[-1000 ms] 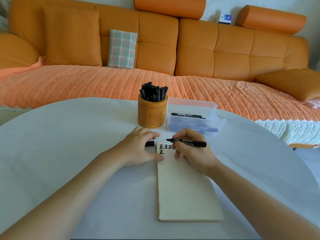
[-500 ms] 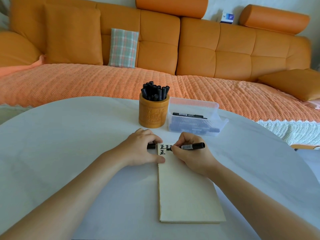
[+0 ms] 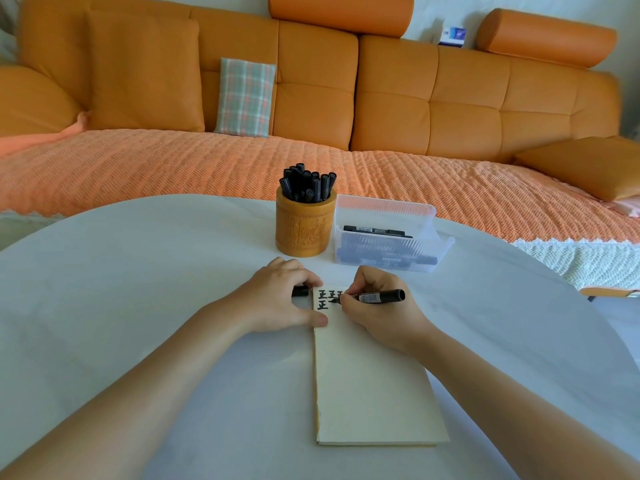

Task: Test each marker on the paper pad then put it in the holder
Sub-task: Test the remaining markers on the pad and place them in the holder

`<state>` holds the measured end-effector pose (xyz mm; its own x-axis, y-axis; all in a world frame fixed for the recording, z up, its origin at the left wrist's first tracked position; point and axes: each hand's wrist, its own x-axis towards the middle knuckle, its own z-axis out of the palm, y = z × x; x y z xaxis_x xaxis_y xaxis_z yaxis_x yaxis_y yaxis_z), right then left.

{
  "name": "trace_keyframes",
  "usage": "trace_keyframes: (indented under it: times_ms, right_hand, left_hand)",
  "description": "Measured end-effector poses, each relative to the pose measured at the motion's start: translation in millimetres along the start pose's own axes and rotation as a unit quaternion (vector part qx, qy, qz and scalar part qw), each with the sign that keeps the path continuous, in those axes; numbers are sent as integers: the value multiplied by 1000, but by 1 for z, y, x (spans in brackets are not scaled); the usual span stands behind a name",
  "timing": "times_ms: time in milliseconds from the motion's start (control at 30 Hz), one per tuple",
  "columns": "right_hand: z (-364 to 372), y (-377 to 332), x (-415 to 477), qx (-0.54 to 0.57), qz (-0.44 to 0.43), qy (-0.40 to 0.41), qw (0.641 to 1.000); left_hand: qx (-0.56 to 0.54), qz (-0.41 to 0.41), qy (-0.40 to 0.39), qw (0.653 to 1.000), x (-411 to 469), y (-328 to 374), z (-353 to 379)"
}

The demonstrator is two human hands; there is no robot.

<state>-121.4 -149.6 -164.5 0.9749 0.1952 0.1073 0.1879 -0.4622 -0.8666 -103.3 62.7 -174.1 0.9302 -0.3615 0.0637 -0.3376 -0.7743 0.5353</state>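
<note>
Orange and wide, a sofa [image 3: 311, 98] is filling the background with a plaid cushion [image 3: 246, 97] leaning on its back, and a round white table [image 3: 138, 271] is carrying the work in front of it. A paper pad [image 3: 370, 386] is lying lengthwise away from the person, so its far end is sitting within easy reach of both hands.

The right hand [image 3: 381, 317] is pinching an uncapped marker [image 3: 379, 296] in a writing grip, fingers curled round the barrel. It is laying the tip on the pad's top end beside a few black test marks [image 3: 327, 297]. The barrel is lying low and pointing right, probably so the nib meets the sheet squarely.

The left hand [image 3: 277, 303] is resting at the pad's top left corner, its thumb pressing on the pad's edge, apparently to stop it sliding under the strokes. Its curled fingers are covering a black cap [image 3: 300, 291] that is peeking out beneath them, likely for closing this marker afterwards.

Just beyond the hands, a carved wooden holder [image 3: 304, 226] is standing upright, packed with black markers [image 3: 308, 185] on end, by my reading the ones already tested. Just beside it on the right, a clear plastic box [image 3: 388, 258] is holding more markers [image 3: 374, 231] lying flat, presumably waiting their turn.
</note>
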Motion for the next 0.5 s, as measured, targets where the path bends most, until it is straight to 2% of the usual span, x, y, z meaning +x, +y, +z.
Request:
trace_keyframes:
  times_ms: [167,500]
  right_hand:
    - [-3,-1,1,11,1,-23,1000]
    - [-2,0,1,18,-5,-11,1000]
  left_hand:
    - [2,2,-2,1000,0,0,0]
    - [2,3,-3,1000,1,-1,1]
